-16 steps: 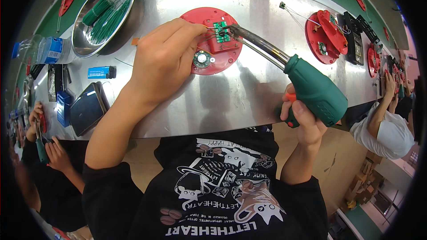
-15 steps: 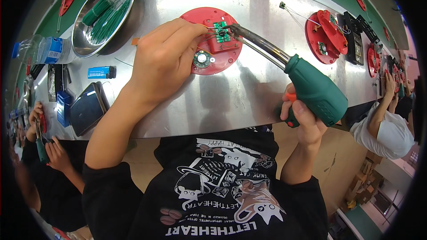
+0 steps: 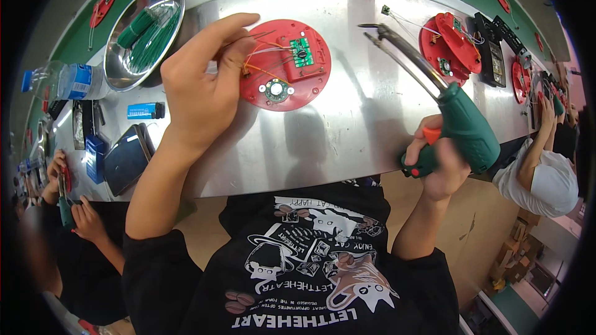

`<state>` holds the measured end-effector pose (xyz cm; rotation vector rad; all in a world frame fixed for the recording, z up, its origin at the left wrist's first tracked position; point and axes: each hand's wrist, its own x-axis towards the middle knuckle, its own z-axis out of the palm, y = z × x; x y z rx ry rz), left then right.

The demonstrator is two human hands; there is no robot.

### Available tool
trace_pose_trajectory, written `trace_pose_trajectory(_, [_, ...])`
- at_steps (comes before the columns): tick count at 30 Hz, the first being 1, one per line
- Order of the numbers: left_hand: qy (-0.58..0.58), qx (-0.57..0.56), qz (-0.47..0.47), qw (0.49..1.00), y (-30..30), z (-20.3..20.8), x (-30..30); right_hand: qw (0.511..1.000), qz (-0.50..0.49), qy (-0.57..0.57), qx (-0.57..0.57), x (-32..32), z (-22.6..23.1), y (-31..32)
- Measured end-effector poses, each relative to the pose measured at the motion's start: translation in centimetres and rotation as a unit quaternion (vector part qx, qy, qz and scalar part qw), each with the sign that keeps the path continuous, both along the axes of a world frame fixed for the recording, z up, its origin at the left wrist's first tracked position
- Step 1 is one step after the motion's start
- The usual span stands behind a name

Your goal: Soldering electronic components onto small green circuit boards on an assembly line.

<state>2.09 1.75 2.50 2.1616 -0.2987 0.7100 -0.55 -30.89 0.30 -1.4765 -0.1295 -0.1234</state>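
My left hand (image 3: 203,80) is at the left edge of a round red plastic disc (image 3: 257,90). Its index finger is raised, while the thumb closes against another finger, with a thin wire (image 3: 264,33) at the tips. On the disc, a small green circuit board (image 3: 302,53) sits on a raised red housing; orange and yellow wires run left from it. A round component (image 3: 276,90) lies below them. My right hand (image 3: 442,164) grips a green pistol-shaped soldering gun (image 3: 467,125) with an orange trigger. Its dark tip points left, apart from the disc.
A metal bowl (image 3: 176,37) of green wires stands back left, beside a plastic bottle (image 3: 62,80). A blue packet (image 3: 141,111) and a dark flat case (image 3: 129,158) lie nearer. Another red disc assembly (image 3: 450,49) lies right. Co-workers' hands are at both sides.
The soldering gun has moved right, away from the circuit board. My left hand has drawn back left from the board, its index finger lifting. The disc has shifted slightly left and down in view.
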Motion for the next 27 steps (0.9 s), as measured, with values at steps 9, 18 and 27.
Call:
trace_pose_trajectory(9, [0.218,-0.189,0.035,0.957,0.9,0.0,1.1,0.99,-0.096,0.015,0.103,0.3,-0.7,-4.8])
trace_pose_trajectory(18, [0.229,0.227,-0.035,0.946,-2.7,3.1,0.5,0.978,-0.155,-0.053,0.132,0.5,0.0,-9.5])
trace_pose_trajectory(27, [0.145,0.31,0.129,0.931,-5.7,3.9,20.0,0.935,-0.207,-0.133,0.256,3.8,-1.9,-14.5])
